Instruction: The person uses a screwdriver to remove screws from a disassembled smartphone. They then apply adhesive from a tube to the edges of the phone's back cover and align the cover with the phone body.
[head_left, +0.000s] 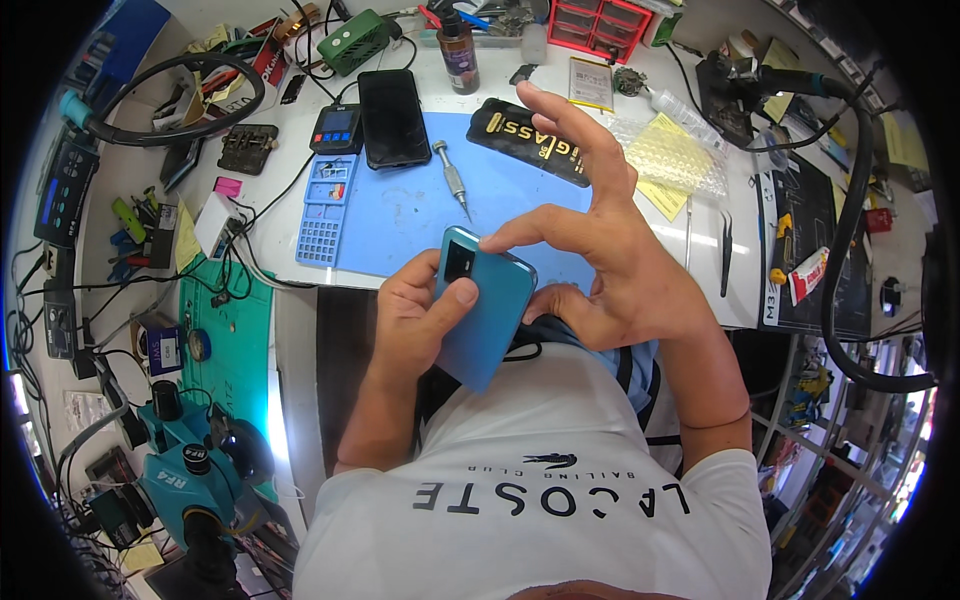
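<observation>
A blue smartphone (487, 325) is tilted in front of my body above the desk's near edge, its back and dark camera block facing up. My left hand (420, 312) is closed around its left side, the thumb lying on the back near the camera. My right hand (600, 250) has its index fingertip on the top edge and its thumb at the right edge, spanning the corner. The other right fingers stick up, spread apart. Beyond the phone, a precision screwdriver (452, 180) lies on the blue mat (410, 225).
Around the mat lie a black phone (394, 118), a black screen-glass packet (530, 140), a small tester (335, 128), bubble wrap (680, 155) and tweezers (725, 252). A brown bottle (458, 55) stands behind. A teal microscope (200, 480) is at lower left; a thick cable (850, 230) loops at right.
</observation>
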